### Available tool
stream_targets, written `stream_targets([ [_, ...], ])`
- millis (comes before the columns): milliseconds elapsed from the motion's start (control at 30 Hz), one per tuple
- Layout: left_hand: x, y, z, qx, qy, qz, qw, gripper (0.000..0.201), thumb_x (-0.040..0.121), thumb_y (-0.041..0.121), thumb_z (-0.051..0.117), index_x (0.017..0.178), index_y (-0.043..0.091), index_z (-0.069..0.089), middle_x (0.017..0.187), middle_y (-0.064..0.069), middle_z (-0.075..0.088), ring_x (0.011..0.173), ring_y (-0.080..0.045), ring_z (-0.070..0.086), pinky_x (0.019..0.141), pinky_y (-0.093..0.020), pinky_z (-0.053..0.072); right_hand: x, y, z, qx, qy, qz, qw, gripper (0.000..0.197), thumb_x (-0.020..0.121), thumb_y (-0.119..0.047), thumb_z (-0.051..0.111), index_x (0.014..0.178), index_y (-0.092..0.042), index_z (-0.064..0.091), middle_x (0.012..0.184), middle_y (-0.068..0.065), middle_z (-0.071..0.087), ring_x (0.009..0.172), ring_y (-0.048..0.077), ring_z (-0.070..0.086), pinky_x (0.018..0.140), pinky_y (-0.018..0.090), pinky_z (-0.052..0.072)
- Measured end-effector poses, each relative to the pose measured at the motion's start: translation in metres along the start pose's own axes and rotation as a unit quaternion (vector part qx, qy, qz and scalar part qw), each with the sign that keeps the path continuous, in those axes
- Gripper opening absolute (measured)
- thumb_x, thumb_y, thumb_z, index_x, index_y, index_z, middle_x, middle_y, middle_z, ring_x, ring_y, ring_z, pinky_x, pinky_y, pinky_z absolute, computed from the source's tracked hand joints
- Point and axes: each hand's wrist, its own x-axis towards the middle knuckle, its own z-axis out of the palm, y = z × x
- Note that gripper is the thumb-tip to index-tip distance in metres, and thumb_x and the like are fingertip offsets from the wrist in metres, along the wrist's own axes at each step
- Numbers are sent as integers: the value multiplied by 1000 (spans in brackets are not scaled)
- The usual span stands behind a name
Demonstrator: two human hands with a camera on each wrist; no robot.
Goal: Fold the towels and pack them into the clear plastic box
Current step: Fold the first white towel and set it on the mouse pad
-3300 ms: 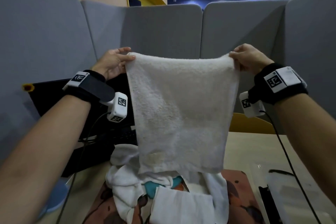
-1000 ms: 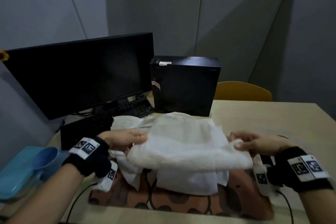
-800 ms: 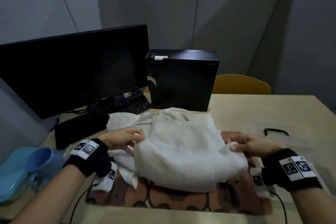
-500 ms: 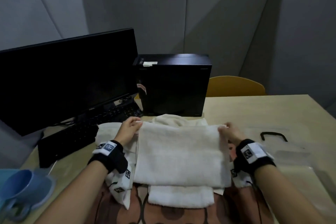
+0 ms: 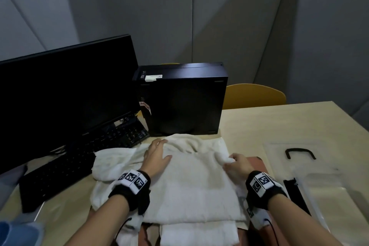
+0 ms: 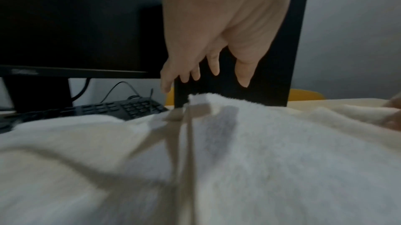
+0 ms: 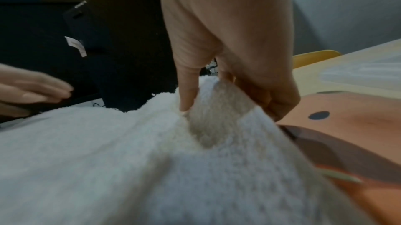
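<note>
A white towel (image 5: pixel 191 183) lies folded over a pile of other white towels (image 5: pixel 111 164) on an orange patterned mat (image 5: pixel 257 163). My left hand (image 5: pixel 157 155) is spread over its far left part with straight fingers (image 6: pixel 213 67); the left wrist view shows the tips just above the fabric (image 6: pixel 271 143). At the far right corner my right hand (image 5: pixel 236 165) pinches a fold of the towel (image 7: pixel 217 105) between thumb and fingers (image 7: pixel 188 95). The clear plastic box (image 5: pixel 329 199) stands at the right, with its lid (image 5: pixel 295 166) and black handle behind it.
A black monitor (image 5: pixel 65 90) and keyboard (image 5: pixel 60 168) fill the left side. Right behind the towels stands a black computer case (image 5: pixel 185 102). A yellow chair (image 5: pixel 253 96) sits beyond the table (image 5: pixel 279 122). Something blue (image 5: pixel 18 233) shows at the near left edge.
The towel, held up earlier, came down onto the pile and was folded over. Since half a second ago my left hand has let go of its corner and spread out; the right still pinches.
</note>
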Motion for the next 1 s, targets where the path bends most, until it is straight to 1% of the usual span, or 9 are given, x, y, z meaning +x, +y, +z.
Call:
stream_targets([
  [200, 11, 61, 4, -36, -138, 127, 982, 72, 81, 22, 67, 141, 20, 26, 150, -6, 23, 139, -22, 25, 114, -36, 27, -19, -15, 0, -39, 22, -157, 987, 20, 82, -8, 51, 70, -20, 40, 68, -1, 53, 68, 20, 47, 55, 28, 35],
  [333, 12, 90, 9, -61, -248, 137, 957, 91, 75, 18, 73, 145, 29, 16, 152, -4, 24, 138, -22, 30, 112, -37, 33, -40, -35, -8, -79, -36, -255, 963, 31, 81, -7, 63, 98, -24, 43, 90, 1, 59, 83, 20, 57, 70, 29, 46],
  [400, 9, 101, 10, -51, -281, 151, 946, 75, 77, 14, 71, 141, 19, 31, 142, -5, 42, 128, -20, 44, 103, -29, 41, -50, -46, -13, -70, -30, -277, 958, 35, 81, -5, 65, 102, -24, 44, 93, 1, 58, 88, 20, 58, 75, 29, 49],
  [500, 5, 107, 8, -36, -265, 190, 945, 24, 80, 18, 69, 102, 13, 62, 97, -6, 64, 91, -18, 60, 72, -21, 46, -63, -59, -21, -18, -28, -309, 951, 32, 79, -6, 68, 96, -24, 48, 89, 0, 59, 82, 19, 58, 69, 23, 48],
  [567, 2, 107, 0, -91, -253, 190, 944, 16, 78, 21, 71, 90, 13, 64, 88, -3, 63, 84, -16, 59, 72, -28, 47, -69, -66, -27, 46, -36, -306, 950, 34, 78, -8, 70, 95, -28, 49, 91, 1, 60, 82, 16, 58, 67, 19, 48],
  [667, 0, 106, -28, -166, -219, 195, 942, 21, 79, 20, 69, 93, 5, 68, 87, -8, 65, 81, -16, 60, 78, -34, 49, -76, -70, -32, 26, -95, -263, 960, 32, 76, -16, 74, 100, -25, 55, 99, 1, 63, 88, 12, 61, 69, 17, 48],
  [800, -9, 103, -82, -299, -148, 171, 927, 11, 85, 12, 63, 90, 4, 68, 86, -6, 69, 80, -13, 66, 74, -23, 54, -81, -68, -39, -85, -188, -184, 961, 13, 78, -21, 73, 80, -23, 59, 83, -8, 64, 80, 14, 65, 58, 7, 46],
  [933, -11, 84, -110, -335, -64, 156, 927, 11, 86, 9, 60, 93, 3, 67, 78, 4, 68, 69, -1, 65, 63, -14, 50, -79, -91, -55, -20, -119, -213, 970, 26, 72, -33, 74, 90, -17, 63, 92, 2, 66, 87, 18, 63, 79, 24, 53],
  [1000, -8, 79, -120, -346, -5, 141, 927, 8, 86, 8, 60, 87, 11, 67, 69, 10, 70, 64, 3, 63, 62, -16, 50, -75, -114, -62, 7, -59, -265, 962, 29, 76, -28, 72, 99, -11, 65, 95, 5, 67, 91, 23, 64, 79, 31, 52],
])
